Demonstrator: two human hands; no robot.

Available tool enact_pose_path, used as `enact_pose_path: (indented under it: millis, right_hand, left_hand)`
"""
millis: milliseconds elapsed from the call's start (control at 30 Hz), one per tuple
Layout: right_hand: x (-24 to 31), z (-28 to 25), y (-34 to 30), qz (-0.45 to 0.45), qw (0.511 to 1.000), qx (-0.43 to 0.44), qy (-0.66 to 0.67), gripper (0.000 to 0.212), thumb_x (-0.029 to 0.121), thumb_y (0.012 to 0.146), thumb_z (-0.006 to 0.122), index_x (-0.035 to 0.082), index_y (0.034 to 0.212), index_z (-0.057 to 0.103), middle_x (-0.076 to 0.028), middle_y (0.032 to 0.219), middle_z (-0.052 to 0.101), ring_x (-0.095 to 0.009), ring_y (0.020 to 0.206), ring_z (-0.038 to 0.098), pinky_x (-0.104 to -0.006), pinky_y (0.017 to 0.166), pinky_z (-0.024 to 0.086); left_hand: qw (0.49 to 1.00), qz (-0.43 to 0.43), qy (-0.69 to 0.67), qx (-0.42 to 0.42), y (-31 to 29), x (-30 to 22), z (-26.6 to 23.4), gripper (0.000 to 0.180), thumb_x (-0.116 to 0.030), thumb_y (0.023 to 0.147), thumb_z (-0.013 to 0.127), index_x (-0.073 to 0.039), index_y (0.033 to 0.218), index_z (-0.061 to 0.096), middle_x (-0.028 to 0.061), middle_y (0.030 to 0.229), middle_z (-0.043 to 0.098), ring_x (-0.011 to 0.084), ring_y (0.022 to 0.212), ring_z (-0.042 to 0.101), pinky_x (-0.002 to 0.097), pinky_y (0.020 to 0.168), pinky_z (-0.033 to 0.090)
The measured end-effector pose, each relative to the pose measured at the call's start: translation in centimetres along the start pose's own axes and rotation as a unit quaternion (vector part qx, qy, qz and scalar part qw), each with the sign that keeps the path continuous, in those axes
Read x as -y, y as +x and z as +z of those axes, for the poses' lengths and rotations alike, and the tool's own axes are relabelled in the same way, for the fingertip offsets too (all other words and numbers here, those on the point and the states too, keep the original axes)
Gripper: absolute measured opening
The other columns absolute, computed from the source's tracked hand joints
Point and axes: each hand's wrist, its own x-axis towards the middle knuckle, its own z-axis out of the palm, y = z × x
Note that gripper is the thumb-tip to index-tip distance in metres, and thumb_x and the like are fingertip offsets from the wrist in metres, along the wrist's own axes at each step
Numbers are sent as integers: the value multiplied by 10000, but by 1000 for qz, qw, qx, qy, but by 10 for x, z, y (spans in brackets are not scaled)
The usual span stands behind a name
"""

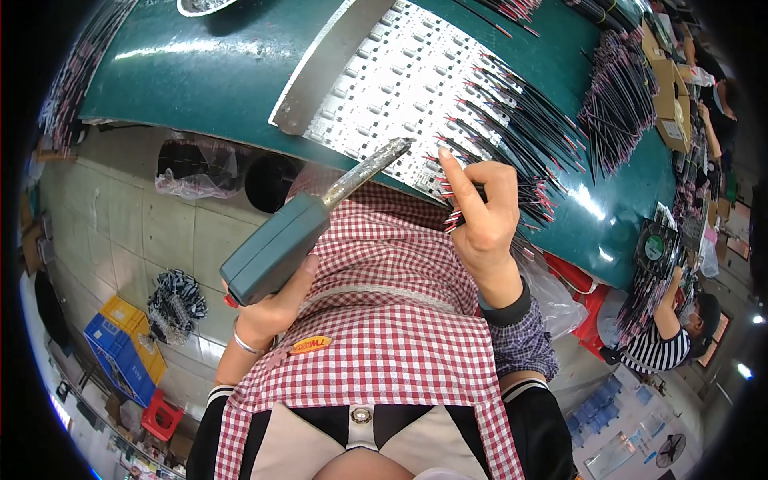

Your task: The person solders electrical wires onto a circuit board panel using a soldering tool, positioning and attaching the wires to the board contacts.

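Observation:
My left hand (276,308) is closed round the dark green body of a soldering gun (276,248). Its solder-coated metal tip reaches up and right to the near edge of a white circuit board panel (392,80) with rows of small parts. At the panel's right corner, my right hand (488,216) curls its lower fingers round a few thin black wires (454,220). The stretched index finger of that hand rests by the wire ends at the board's edge. Several black and red wires (520,112) fan out to the right from the panel's side.
A grey metal bar (332,60) lies along the panel's left side on the green table (200,72). Bundled wires (620,100) lie farther right, before a cardboard box (670,100). Blue and yellow crates (124,352) stand on the floor at left. A co-worker (668,332) sits at right.

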Motion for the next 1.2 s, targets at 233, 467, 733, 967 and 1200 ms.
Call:
enact_pose_path:
  millis: [233, 467, 733, 967, 1200]
  right_hand:
    - [5, 10, -7, 5, 999, -7, 34, 565, -97, 549, 577, -6, 1089, 715, -97, 873, 604, -269, 772, 584, -365, 616, 470]
    - [14, 10, -2, 26, 999, -22, 27, 496, -97, 560, 575, -2, 1024, 723, -81, 836, 630, -257, 757, 599, -369, 628, 483]
    - [19, 10, -3, 16, 1000, 9, -14, 475, -136, 552, 602, 11, 984, 736, -89, 826, 651, -260, 741, 604, -354, 620, 480]
    - [20, 9, -3, 14, 1000, 17, -12, 455, -130, 562, 608, 8, 976, 732, -88, 820, 640, -259, 735, 601, -355, 611, 475]
    - [21, 9, -3, 15, 1000, 16, -16, 448, -129, 564, 613, 11, 973, 731, -86, 819, 635, -257, 733, 601, -355, 610, 475]
  left_hand:
    - [997, 39, 68, 17, -2, 0, -3, 154, -5, 777, 787, 21, 921, 741, 136, 903, 732, 237, 738, 728, 298, 640, 563]
    - [980, 119, 156, 31, -4, 7, -6, 200, -9, 718, 802, 13, 906, 737, 119, 870, 723, 225, 691, 704, 296, 618, 546]
    - [999, -22, -8, 24, 5, -4, -5, 239, 38, 684, 745, 42, 921, 718, 156, 878, 704, 259, 715, 694, 318, 639, 546]
    - [998, -7, 11, 55, 10, -10, -6, 239, 38, 668, 749, 54, 902, 700, 155, 857, 683, 274, 709, 676, 322, 643, 540]
    - [998, 2, 25, 64, 10, -9, -4, 231, 28, 671, 749, 51, 894, 692, 148, 857, 681, 277, 711, 672, 325, 642, 534]
